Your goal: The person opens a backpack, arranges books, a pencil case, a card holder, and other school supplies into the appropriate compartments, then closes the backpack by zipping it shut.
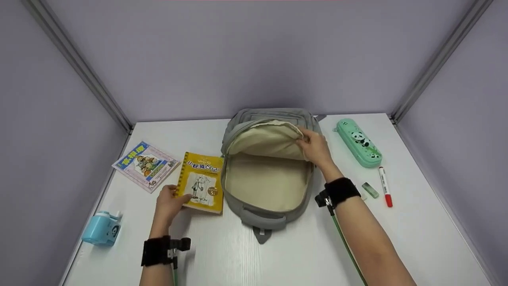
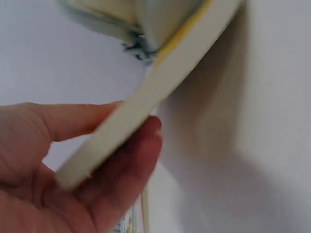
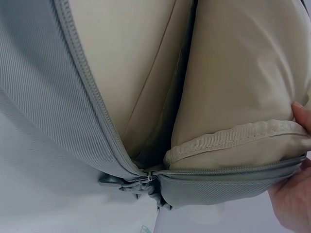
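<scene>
A grey backpack (image 1: 254, 216) lies on the table with its main compartment unzipped, cream lining showing. My right hand (image 1: 315, 149) pinches the edge of its raised front flap (image 1: 266, 139); in the right wrist view the thumb lies on the lining and the fingers are behind the flap (image 3: 233, 184). To the left of the bag, my left hand (image 1: 170, 202) grips a yellow comic book (image 1: 202, 182) by its lower left corner, thumb on the cover. The left wrist view shows the book (image 2: 146, 94) tilted, its page edge between thumb and fingers, with a shadow under it.
A pink picture book (image 1: 147, 167) lies at the far left, with a blue pencil sharpener (image 1: 102, 228) nearer the front. Right of the bag are a green panda pencil case (image 1: 359, 143), a red-capped marker (image 1: 385, 186) and a small green eraser (image 1: 370, 190). Walls enclose the table.
</scene>
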Available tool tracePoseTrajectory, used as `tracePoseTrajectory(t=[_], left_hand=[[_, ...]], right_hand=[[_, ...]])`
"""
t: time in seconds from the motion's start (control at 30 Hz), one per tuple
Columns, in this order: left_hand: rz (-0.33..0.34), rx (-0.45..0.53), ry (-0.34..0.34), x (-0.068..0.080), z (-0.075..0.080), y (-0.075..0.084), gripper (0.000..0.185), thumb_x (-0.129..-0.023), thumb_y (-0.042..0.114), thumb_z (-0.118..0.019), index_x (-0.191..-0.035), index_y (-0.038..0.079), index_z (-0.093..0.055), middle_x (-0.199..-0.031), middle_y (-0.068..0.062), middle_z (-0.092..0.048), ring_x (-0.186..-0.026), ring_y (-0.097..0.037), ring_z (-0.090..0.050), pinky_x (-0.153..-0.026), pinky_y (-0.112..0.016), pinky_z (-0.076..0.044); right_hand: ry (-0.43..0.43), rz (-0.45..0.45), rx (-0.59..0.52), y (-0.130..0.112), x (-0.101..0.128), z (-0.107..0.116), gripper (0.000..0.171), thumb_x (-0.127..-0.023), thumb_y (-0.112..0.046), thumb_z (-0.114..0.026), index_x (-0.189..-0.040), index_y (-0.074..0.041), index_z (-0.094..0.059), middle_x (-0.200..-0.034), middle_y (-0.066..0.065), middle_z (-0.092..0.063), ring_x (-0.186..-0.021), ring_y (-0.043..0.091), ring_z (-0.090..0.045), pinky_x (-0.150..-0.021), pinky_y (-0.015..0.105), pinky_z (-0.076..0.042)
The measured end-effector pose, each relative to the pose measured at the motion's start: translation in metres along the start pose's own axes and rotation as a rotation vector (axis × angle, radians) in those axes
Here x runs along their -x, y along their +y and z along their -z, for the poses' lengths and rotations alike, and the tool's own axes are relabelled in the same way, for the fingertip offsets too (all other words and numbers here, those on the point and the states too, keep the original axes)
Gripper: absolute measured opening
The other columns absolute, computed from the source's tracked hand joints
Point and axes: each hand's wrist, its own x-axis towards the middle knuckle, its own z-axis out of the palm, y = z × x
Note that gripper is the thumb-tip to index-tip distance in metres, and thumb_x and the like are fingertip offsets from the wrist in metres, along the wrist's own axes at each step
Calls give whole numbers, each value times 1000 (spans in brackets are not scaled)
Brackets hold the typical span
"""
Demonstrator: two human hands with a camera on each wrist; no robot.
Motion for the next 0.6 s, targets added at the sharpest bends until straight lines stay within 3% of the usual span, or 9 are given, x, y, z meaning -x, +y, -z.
tracePoseTrajectory(t=[0.23, 0.37, 0.47, 0.6], left_hand=[[-45, 367, 22, 3, 10, 16, 52, -96, 5, -60, -140, -12, -40, -129, -31, -52, -96, -25, -68, -80, -33, -56], [-39, 527, 54, 5, 12, 18, 46, -98, 5, -56, -141, -6, -45, -133, -27, -52, -95, -20, -69, -85, -35, -53], [-37, 599, 75, 7, 12, 21, 46, -100, 7, -54, -143, -3, -43, -134, -25, -51, -95, -18, -69, -87, -33, -52], [-38, 620, 120, 13, 15, 29, 46, -101, 9, -51, -146, 1, -42, -133, -22, -52, -94, -19, -70, -83, -30, -54]], right_hand=[[2, 13, 6, -1, 1, 1, 43, -91, -11, -71, -134, -11, -62, -95, 15, -68, -78, 25, -56, -73, 42, -45], [9, 21, -9, 0, 2, 1, 44, -91, -13, -71, -135, -13, -62, -104, 16, -69, -82, 26, -58, -77, 43, -46], [18, 33, -11, 2, 2, 1, 44, -91, -13, -71, -134, -14, -63, -106, 16, -70, -83, 25, -58, -77, 43, -46], [13, 34, -17, 3, 1, 0, 44, -91, -12, -72, -133, -14, -63, -88, 14, -68, -72, 23, -53, -68, 39, -43]])
